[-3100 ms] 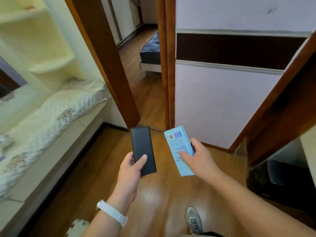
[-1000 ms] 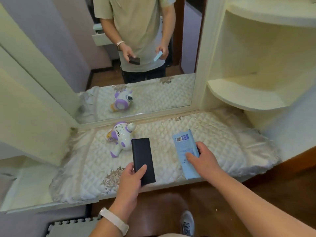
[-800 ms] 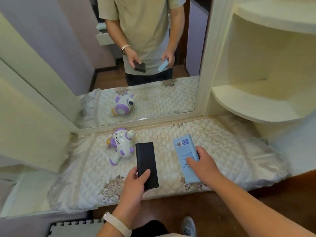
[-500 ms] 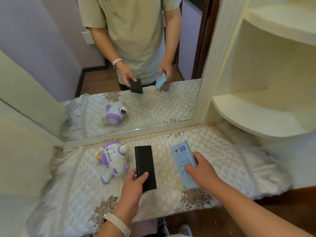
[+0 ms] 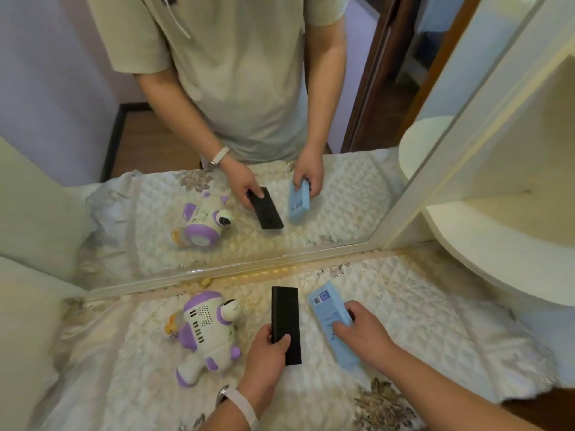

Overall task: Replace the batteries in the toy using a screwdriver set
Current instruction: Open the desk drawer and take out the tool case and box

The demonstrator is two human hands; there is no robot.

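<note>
Black case (image 5: 285,321): slim, flat and closed, likely the screwdriver set; it is held low over the quilted cover (image 5: 435,321), just right of the toy. Whether it touches the cloth cannot be told.
Left hand (image 5: 267,359): fingers curl round the case's near end and the thumb lies across its top face. A pale watch band (image 5: 239,402) is on the wrist.
Light-blue box (image 5: 331,318): a printed carton with a barcode at its far end, probably the new batteries. It is just beside the case and apart from it.
Right hand (image 5: 364,337): clasps the box's near half, thumb on top.
Toy (image 5: 205,331): a white and purple plastic figure, grille side up, lying on the cover near the mirror (image 5: 93,88). Neither hand touches it, and no battery door can be made out.
Step in hand: bringing the supplies to the work spot; by the look of it the toy is not yet opened.
Next move: set both items down on bare cover beside the toy to free the hands. Then open the case and turn the toy over to find the door screw.
Caution: the soft quilting could swallow a small screw.
</note>
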